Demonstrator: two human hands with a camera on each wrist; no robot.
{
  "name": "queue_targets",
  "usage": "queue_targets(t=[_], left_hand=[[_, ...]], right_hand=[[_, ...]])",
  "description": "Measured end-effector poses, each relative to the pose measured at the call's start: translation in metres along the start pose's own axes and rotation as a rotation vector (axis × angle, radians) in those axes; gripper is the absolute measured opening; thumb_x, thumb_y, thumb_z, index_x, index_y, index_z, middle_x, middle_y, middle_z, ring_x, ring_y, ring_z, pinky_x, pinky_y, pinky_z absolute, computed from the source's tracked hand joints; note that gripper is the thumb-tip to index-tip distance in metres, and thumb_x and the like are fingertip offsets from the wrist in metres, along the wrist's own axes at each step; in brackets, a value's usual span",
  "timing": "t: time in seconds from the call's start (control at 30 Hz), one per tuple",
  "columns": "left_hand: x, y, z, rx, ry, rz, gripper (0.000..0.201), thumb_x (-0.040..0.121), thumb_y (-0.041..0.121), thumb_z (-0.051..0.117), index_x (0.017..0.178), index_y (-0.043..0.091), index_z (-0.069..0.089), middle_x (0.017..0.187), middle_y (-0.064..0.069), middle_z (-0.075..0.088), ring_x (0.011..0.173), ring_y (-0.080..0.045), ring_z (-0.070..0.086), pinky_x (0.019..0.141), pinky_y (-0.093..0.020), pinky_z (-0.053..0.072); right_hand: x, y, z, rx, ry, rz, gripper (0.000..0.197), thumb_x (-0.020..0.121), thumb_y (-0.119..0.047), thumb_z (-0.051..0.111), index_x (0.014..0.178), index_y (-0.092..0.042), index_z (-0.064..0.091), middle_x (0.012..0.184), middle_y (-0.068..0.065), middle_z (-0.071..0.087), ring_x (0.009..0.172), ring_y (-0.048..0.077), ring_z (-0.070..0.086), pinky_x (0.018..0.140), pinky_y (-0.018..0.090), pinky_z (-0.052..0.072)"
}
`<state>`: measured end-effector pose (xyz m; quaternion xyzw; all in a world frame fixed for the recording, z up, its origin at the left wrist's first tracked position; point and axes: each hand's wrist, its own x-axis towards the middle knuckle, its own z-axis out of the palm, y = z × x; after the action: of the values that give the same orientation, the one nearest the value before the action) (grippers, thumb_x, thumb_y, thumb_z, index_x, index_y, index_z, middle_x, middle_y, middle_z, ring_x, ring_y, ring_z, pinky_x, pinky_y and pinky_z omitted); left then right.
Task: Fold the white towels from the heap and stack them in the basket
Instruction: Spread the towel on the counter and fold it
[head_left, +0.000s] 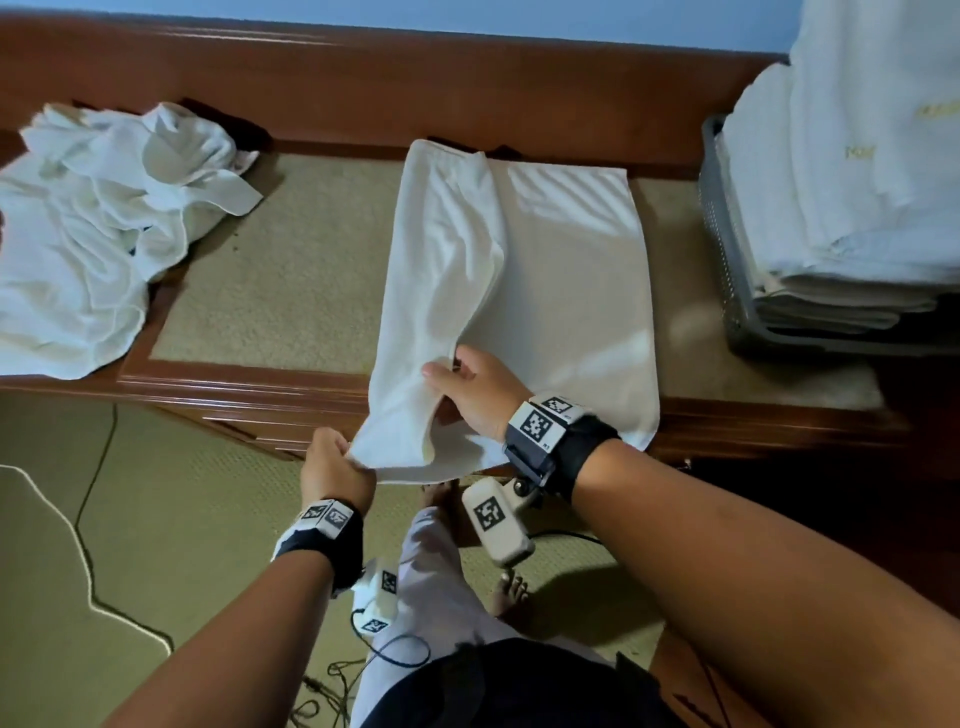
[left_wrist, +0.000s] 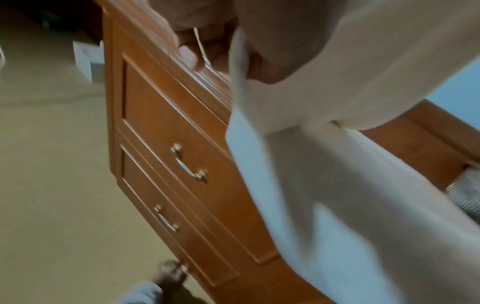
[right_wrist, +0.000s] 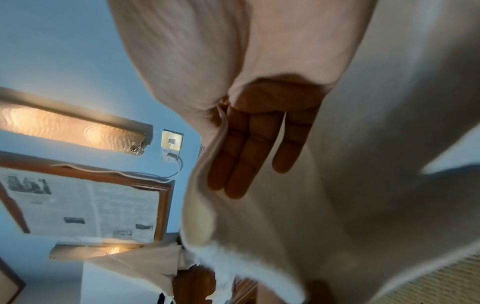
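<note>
A white towel (head_left: 561, 270) lies spread on the dresser top, its left part folded over as a loose flap and its near end hanging past the front edge. My left hand (head_left: 337, 467) grips the near left corner below that edge; the left wrist view shows the left hand (left_wrist: 205, 47) curled at the towel (left_wrist: 337, 185). My right hand (head_left: 462, 384) holds the flap's edge, thumb on top, straight fingers (right_wrist: 249, 154) beneath the towel (right_wrist: 376, 164). The heap (head_left: 88, 244) of crumpled white towels sits at the far left. A grey basket (head_left: 727, 249) at the right holds a tall stack of folded towels (head_left: 857, 182).
The wooden dresser has a woven mat top (head_left: 291, 270) and a raised back rail (head_left: 363, 88). Its drawers with metal handles (left_wrist: 189, 164) face me. Cables (head_left: 78, 545) trail on the floor at the left, and my bare feet (head_left: 511, 592) stand by the dresser front.
</note>
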<state>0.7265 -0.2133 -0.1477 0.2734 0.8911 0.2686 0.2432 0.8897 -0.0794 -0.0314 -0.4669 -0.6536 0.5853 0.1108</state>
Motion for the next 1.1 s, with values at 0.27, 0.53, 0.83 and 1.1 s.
queue_targets(t=[0.27,0.53,0.83,1.1], left_hand=[[0.01,-0.06,-0.038,0.709,-0.223,0.372,0.028,0.065,-0.002,0.064,0.089,0.013,0.061,0.085,-0.01,0.063,0.077,-0.037,0.063,0.072,-0.04,0.041],[0.003,-0.057,-0.007,0.995,-0.435,0.463,0.044,0.081,0.009,0.053,0.12,0.029,0.048,0.114,-0.001,0.057,0.102,-0.026,0.063,0.092,-0.039,0.043],[0.098,-0.003,-0.039,0.819,-0.452,0.376,0.039,0.088,0.017,0.051,0.124,0.03,0.058,0.132,-0.002,0.056,0.114,-0.028,0.061,0.092,-0.038,0.05],[0.248,0.099,-0.066,0.915,-0.329,0.413,0.024,0.095,0.023,0.049,0.117,0.026,0.057,0.121,-0.003,0.057,0.107,-0.029,0.059,0.098,-0.041,0.04]], right_hand=[[-0.004,0.102,0.016,-0.292,-0.025,0.301,0.027,0.097,-0.035,0.054,0.09,-0.009,0.051,0.079,0.005,0.054,0.078,0.028,0.055,0.072,0.036,0.046],[0.002,0.132,0.013,-0.418,-0.024,0.469,0.015,0.096,-0.023,0.058,0.108,-0.016,0.061,0.106,0.007,0.068,0.098,0.028,0.065,0.09,0.038,0.053],[0.046,0.092,-0.014,-0.59,0.126,0.325,0.019,0.098,-0.024,0.05,0.117,-0.025,0.051,0.123,-0.001,0.048,0.101,0.02,0.058,0.084,0.033,0.049],[0.151,0.055,-0.042,-0.871,0.132,0.306,0.056,0.096,-0.034,0.051,0.148,-0.034,0.032,0.159,0.006,0.015,0.148,0.028,0.012,0.113,0.045,0.033]])
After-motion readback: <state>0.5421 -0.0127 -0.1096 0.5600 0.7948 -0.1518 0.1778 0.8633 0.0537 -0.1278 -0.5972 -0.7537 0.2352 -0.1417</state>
